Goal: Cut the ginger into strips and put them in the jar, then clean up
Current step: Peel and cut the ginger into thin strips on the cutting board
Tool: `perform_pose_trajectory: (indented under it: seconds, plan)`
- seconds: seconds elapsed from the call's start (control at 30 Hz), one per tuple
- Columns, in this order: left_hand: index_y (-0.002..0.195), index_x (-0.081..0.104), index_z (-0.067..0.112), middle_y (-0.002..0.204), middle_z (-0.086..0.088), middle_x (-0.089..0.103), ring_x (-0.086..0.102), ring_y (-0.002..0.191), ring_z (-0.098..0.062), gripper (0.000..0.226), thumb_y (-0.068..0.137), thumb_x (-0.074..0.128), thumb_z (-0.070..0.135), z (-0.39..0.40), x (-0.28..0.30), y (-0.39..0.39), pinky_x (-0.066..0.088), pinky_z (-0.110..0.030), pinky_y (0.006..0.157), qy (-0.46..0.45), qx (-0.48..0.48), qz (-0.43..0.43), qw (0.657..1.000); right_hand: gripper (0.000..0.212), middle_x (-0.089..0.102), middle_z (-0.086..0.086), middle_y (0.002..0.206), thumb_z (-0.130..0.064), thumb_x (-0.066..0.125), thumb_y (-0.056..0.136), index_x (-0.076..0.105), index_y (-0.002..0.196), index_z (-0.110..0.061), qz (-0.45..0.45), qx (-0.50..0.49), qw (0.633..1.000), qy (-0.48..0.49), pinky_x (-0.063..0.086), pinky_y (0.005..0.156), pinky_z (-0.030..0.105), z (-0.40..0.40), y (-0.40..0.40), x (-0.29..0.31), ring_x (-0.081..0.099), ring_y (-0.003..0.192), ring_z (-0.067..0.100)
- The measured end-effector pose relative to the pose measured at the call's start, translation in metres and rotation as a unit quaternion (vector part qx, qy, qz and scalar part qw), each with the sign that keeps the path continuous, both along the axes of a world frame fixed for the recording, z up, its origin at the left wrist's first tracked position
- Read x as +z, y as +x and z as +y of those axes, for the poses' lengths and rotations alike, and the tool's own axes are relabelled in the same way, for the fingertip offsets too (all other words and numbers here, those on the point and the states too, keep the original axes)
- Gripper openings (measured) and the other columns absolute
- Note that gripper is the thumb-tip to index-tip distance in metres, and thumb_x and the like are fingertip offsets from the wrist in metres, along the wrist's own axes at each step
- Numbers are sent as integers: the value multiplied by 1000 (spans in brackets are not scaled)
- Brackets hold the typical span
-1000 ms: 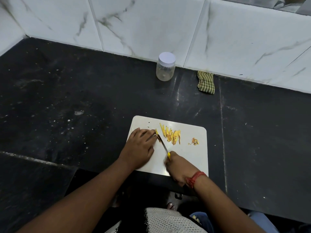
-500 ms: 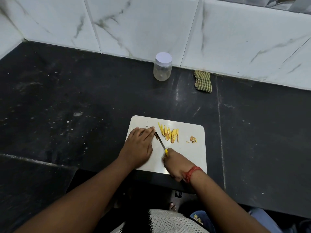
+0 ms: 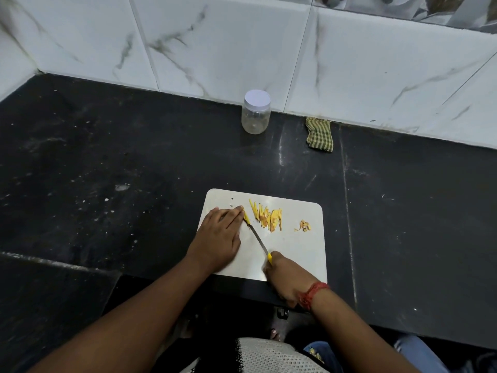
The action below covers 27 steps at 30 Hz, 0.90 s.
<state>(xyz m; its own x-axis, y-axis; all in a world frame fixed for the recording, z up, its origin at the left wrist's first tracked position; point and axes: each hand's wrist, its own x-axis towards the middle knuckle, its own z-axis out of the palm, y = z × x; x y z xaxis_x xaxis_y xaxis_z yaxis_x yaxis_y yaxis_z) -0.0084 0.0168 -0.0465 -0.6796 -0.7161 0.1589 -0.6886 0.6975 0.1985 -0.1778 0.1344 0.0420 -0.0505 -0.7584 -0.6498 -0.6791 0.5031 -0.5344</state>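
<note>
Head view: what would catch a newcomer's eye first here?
The yellow ginger strips piled on the white cutting board stand out against the black counter. The right hand grips the knife beside the left hand. The lidded jar stands by the wall.

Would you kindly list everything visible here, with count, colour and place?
Cutting board: one, white, near edge of the counter.
Ginger strips: one pile, yellow, far part of the board.
Ginger piece: one, yellow, at the left fingertips, knife tip against it.
Scraps: small heap, tan, right of the strips.
Knife: one, steel blade, yellow handle, slanting across the board.
Jar: one, clear with white lid on, by the wall.
Cloth: one, green checked, right of the jar.
Counter: black, speckled.
Wall tiles: white marble.
Left hand: flat on the board.
Right hand: grips the knife handle; red wrist thread.
</note>
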Motion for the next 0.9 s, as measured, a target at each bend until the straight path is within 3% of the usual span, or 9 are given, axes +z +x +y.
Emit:
perform_pose_trajectory:
  seconds: [0.2, 0.4, 0.5, 0.9]
  plan:
    - [147, 53, 10, 154, -4, 49, 47, 136, -20, 51, 101, 42, 29, 1, 0, 2, 29, -43, 122, 11, 6, 12, 1000, 14, 52, 3, 82, -16, 37, 101, 45, 106, -6, 7, -10, 1000, -23, 28, 47, 16, 8, -4, -1, 42, 59, 8]
    - [147, 52, 10, 153, -4, 49, 46, 138, -19, 52, 102, 38, 31, 3, 2, 3, 28, -41, 123, 16, 6, 18, 1000, 17, 49, 4, 75, -27, 42, 102, 38, 88, -16, -55, -81, 994, -50, 30, 50, 21, 4, -3, -7, 41, 54, 10]
    - [148, 50, 11, 154, -4, 48, 45, 139, -18, 51, 101, 41, 30, 3, 1, 4, 25, -40, 123, 17, 6, 28, 999, 20, 50, 5, 75, -33, 42, 101, 41, 90, -17, -79, -103, 991, -34, 29, 49, 23, 0, -2, -8, 41, 52, 11]
    - [144, 55, 15, 150, 0, 52, 47, 135, -16, 48, 99, 48, 28, 1, 1, 4, 29, -40, 122, 16, -1, 40, 999, 14, 48, 6, 71, -25, 41, 101, 38, 92, -15, -61, -72, 995, -16, 30, 49, 27, -19, 10, -9, 42, 53, 16]
